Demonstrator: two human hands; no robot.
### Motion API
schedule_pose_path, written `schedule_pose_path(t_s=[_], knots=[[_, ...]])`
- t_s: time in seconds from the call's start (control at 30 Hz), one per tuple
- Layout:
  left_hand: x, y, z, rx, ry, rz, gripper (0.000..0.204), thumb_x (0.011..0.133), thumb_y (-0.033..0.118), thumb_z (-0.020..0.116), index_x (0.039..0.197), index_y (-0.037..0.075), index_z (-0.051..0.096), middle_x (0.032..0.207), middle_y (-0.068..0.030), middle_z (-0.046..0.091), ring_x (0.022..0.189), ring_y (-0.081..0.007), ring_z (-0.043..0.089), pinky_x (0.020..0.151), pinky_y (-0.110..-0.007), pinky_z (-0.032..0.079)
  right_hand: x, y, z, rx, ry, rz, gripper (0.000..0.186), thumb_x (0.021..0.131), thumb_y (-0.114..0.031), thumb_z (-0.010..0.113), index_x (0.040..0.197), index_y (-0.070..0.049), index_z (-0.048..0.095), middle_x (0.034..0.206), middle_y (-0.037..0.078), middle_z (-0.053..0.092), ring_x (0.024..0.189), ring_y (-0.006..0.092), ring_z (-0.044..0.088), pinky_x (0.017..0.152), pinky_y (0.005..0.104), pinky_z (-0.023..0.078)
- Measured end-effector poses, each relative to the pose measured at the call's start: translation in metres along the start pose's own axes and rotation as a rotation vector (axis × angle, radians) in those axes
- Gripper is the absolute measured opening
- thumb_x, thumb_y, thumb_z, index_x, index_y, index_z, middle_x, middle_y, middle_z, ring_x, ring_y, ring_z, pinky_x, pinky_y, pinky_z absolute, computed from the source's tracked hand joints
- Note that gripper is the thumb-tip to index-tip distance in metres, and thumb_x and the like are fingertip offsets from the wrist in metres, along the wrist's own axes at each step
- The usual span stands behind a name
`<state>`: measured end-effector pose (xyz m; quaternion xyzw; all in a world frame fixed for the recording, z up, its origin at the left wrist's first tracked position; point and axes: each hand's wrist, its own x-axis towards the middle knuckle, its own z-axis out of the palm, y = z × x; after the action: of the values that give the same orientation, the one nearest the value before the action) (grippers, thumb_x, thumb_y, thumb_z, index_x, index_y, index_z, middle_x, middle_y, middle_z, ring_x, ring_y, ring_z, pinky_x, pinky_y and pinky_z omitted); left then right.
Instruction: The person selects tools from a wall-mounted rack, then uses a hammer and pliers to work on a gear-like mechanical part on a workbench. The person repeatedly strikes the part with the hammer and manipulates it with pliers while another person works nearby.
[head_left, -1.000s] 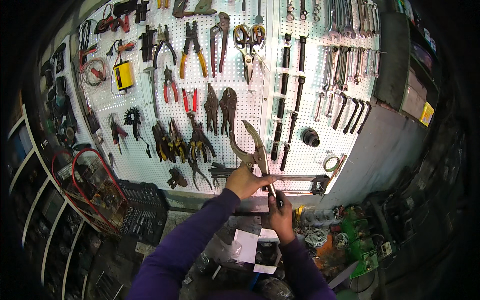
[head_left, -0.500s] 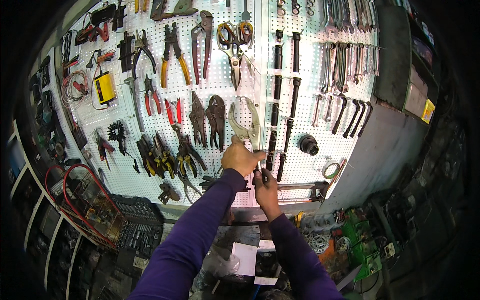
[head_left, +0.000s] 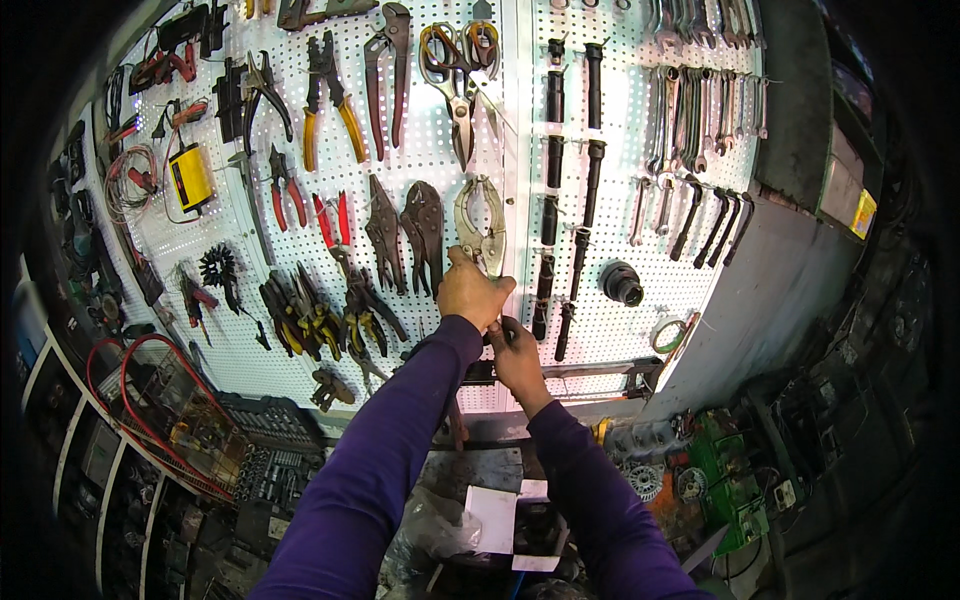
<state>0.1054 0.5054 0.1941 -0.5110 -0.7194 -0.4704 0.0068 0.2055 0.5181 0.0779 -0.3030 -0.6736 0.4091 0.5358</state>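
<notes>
A pair of silver locking pliers [head_left: 481,222] with large curved jaws is held upright in front of the pegboard [head_left: 400,130]. My left hand [head_left: 474,292] is wrapped around it just below the jaws and hides most of the handles. The jaw tips stand close together at the top, with a rounded gap below them. Under the left hand, my right hand [head_left: 518,362] has its fingers closed on the lower end of the pliers. What exactly those fingers grip is hidden. Two dark locking pliers [head_left: 422,232] hang just left of the held pair.
Scissors [head_left: 460,90], several pliers [head_left: 330,100], black socket extension bars [head_left: 552,170] and wrenches [head_left: 690,120] hang on the board. A hacksaw [head_left: 600,375] is low on the right. Below stand an open white box [head_left: 490,518], a socket set [head_left: 275,470] and a green machine part [head_left: 725,470].
The jaws of the locking pliers have come closer together at the tips. Both hands and the pliers have shifted slightly left against the board.
</notes>
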Motion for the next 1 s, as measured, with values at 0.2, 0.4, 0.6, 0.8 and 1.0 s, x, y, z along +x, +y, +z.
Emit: schedule_pose_path(t_s=[0.2,0.4,0.6,0.8,1.0], knots=[[0.0,-0.004,0.004,-0.009,-0.007,-0.028,0.077,0.074,0.032,0.084,0.122,-0.013,0.044,0.094,-0.0302,0.072,0.089,-0.0454,0.074,0.084,-0.048,0.059,0.002,0.009,0.001,0.019,-0.018,0.019,0.045,0.107,-0.033,0.06,0.119,0.01,0.063,0.093,0.02,0.073,0.082,0.0238,0.068,0.077,0.0361,0.053],[-0.004,-0.002,-0.002,-0.034,-0.015,-0.048,0.076,0.073,0.03,0.084,0.121,-0.013,0.043,0.093,-0.0311,0.072,0.088,-0.0463,0.073,0.083,-0.049,0.06,0.007,0.024,0.006,0.022,-0.018,-0.006,0.047,0.107,-0.033,0.06,0.12,0.011,0.063,0.094,0.021,0.074,0.083,0.0252,0.068,0.078,0.0371,0.053],[-0.002,-0.001,-0.004,-0.007,-0.029,-0.039,0.075,0.074,0.031,0.085,0.12,-0.01,0.042,0.093,-0.0317,0.072,0.088,-0.0464,0.073,0.084,-0.048,0.06,0.007,0.017,0.005,-0.014,-0.017,-0.015,0.048,0.107,-0.033,0.06,0.121,0.012,0.063,0.095,0.022,0.074,0.086,0.027,0.07,0.08,0.0377,0.053],[0.003,-0.004,0.0,0.025,-0.01,-0.029,0.076,0.075,0.031,0.085,0.12,-0.011,0.041,0.097,-0.0338,0.072,0.09,-0.0476,0.073,0.085,-0.049,0.059,0.005,0.01,0.004,0.024,-0.037,0.037,0.049,0.107,-0.034,0.06,0.121,0.013,0.062,0.097,0.024,0.074,0.088,0.0272,0.071,0.082,0.0375,0.054],[0.001,-0.008,0.002,0.019,-0.014,-0.037,0.075,0.075,0.029,0.085,0.121,-0.011,0.04,0.097,-0.0342,0.071,0.091,-0.0485,0.073,0.086,-0.049,0.059,0.008,0.024,0.011,0.064,-0.032,0.022,0.049,0.107,-0.034,0.06,0.121,0.013,0.062,0.098,0.023,0.074,0.088,0.0257,0.071,0.082,0.0366,0.054]])
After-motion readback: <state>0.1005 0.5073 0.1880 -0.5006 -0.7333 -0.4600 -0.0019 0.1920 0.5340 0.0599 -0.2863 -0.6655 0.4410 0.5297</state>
